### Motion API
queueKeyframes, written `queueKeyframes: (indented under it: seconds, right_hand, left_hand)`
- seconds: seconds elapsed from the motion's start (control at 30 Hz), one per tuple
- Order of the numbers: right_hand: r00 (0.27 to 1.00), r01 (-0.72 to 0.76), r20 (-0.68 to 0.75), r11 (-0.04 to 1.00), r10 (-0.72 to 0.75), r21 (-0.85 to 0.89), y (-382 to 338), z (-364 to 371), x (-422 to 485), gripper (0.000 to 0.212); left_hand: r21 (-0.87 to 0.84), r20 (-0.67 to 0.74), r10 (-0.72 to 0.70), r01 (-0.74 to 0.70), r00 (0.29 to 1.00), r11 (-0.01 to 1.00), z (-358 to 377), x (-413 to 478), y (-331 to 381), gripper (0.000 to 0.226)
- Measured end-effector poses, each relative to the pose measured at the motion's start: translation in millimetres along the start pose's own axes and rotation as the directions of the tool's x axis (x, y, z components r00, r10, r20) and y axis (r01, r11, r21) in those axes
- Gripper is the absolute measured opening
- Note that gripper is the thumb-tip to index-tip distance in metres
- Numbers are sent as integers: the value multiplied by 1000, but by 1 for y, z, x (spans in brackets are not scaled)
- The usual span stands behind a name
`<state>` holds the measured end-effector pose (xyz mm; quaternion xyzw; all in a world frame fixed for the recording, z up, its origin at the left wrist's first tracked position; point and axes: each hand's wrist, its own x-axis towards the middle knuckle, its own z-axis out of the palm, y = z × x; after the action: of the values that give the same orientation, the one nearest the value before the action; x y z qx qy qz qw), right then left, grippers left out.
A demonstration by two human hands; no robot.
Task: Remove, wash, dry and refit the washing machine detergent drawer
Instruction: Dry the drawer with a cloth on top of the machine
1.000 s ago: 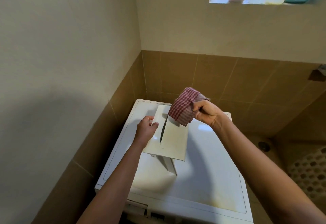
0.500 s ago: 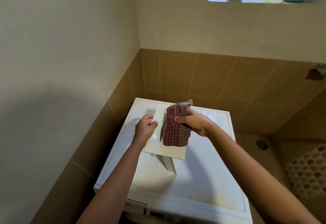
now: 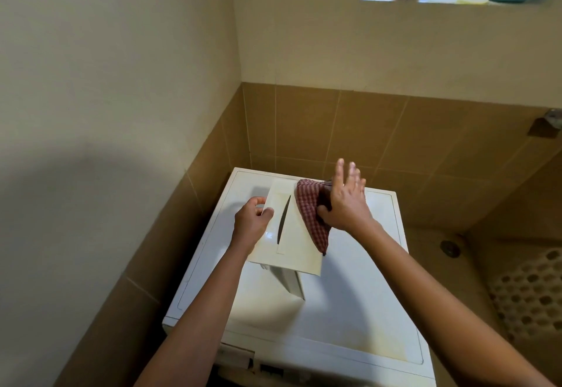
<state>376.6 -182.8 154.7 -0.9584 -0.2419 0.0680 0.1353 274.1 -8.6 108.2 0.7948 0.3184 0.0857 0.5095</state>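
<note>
Curled left hand (image 3: 251, 223), splayed right hand (image 3: 346, 201)

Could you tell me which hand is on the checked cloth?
The right hand, pressing the checked cloth on the drawer; the left hand only grips the drawer's edge.

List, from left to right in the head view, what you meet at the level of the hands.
Left hand → detergent drawer → checked cloth → right hand → floor drain → perforated basket.
</note>
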Motion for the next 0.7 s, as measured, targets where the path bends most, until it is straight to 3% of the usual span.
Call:
queueKeyframes:
  seconds: [0.1,0.17,0.23,0.43,0.7]
  right_hand:
    - [967,254,36,967,-253,-35,-2,20,-5,71]
    - [964,254,75,967,-254,-2,-3,31,-8,62]
    - [969,248,23,968,-248,-44,-5,40,-9,66]
    - [917,395,10,907,-398,-145,-31,59,-7,58]
    - [984,176,45,980,-172,-96,-39,47,59,56]
  left_hand:
    - [48,-29,32,-31,999,998,2,-1,0,35]
    - [47,-43,44,-42,998,998,3,-1,0,36]
    - [27,-56,42,-40,998,999,4,-1,1,36]
    - [-17,-59,17,-18,998,1000,6,0,0,39]
    - [-71,-79,-30,24,996,997,7,-2,1,38]
